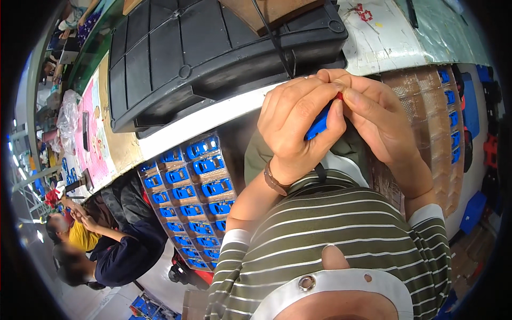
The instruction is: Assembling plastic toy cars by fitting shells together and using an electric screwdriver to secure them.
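Observation:
My left hand (298, 114) is closed around a blue plastic part (318, 124), which is mostly covered by the fingers. From the other side, my right hand (376, 106) meets it, thumb and fingertips pinched together. A small red piece (340, 96) peeks out between the two thumbs at the end of the blue part; its shape is hidden. Both hands are held up in front of my body, near the table edge. To the left stands a tray (233, 160) holding rows of blue toy car bodies (216, 186).
A large black plastic bin (176, 64) lies bottom up on the white table (213, 118), with a brown board on top. At the right is a brown divided tray (418, 101) with more blue pieces. Two people (125, 261) sit further along the table at left.

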Motion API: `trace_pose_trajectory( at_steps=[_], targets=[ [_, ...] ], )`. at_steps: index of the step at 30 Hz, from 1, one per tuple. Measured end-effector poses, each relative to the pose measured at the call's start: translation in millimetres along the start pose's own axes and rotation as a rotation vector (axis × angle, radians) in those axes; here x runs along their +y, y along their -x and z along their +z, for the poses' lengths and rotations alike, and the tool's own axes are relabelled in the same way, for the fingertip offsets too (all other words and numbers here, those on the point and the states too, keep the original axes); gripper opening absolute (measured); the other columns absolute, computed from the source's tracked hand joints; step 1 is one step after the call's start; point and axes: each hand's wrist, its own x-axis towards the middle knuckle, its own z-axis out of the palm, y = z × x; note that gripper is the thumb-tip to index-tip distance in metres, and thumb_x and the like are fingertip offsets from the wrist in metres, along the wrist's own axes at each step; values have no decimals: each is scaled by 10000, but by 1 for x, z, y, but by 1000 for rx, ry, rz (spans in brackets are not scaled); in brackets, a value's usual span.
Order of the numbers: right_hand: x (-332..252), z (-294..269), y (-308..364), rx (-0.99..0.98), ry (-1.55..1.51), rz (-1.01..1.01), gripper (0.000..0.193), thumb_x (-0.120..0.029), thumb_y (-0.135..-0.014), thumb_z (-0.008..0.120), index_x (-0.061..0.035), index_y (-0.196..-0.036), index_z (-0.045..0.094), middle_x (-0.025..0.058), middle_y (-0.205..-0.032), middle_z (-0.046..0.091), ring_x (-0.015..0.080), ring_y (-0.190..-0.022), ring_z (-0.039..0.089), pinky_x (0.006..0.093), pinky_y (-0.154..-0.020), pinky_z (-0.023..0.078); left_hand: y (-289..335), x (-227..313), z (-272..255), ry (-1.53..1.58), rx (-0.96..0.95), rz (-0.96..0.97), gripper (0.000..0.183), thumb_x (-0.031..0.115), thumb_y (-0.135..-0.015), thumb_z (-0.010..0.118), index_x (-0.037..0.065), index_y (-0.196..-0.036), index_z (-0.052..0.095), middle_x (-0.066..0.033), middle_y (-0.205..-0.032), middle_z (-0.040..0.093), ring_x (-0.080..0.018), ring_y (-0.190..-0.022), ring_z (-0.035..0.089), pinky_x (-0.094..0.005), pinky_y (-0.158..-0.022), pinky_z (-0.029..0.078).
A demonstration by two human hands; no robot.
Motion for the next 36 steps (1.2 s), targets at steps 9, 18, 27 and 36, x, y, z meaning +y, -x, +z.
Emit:
trace_pose_trajectory(
  at_steps=[9, 18, 27, 36],
  targets=[
    [-10, -12, 5, -34, 289, 42, 231, -217, -814, 577, 11, -825, 606, 107, -1081, 520, 120, -898, 495, 255, -819, 374, 7, 0, -2, 233, 55, -117, 191, 129, -784, 569, -11, -914, 559, -146, -807, 583, -229, -732, 551, -303, -642, 450],
    [-20, -12, 13, -24, 494, 55, 194, -175, -787, 626, 15, -767, 592, 76, -1029, 527, 89, -817, 498, 211, -698, 385, 11, 0, 1, 328, 21, -52, 206, 194, -858, 479, 0, -894, 537, -142, -794, 585, -233, -704, 564, -309, -616, 456],
    [-14, -11, 10, -19, 417, 137, 132, -145, -771, 645, -33, -774, 575, -23, -766, 536, 54, -754, 478, 211, -675, 392, 13, -4, -4, 250, -3, 4, 168, 155, -844, 478, 7, -881, 547, -130, -780, 595, -240, -679, 575, -314, -599, 465],
    [-14, -14, 7, -112, 411, 89, 132, -127, -780, 649, -21, -792, 571, -8, -783, 548, 58, -766, 495, 201, -698, 401, 12, -5, -8, 208, -39, 62, 158, 159, -847, 486, 21, -850, 563, -123, -765, 597, -241, -676, 583, -318, -589, 468]
  ],
)
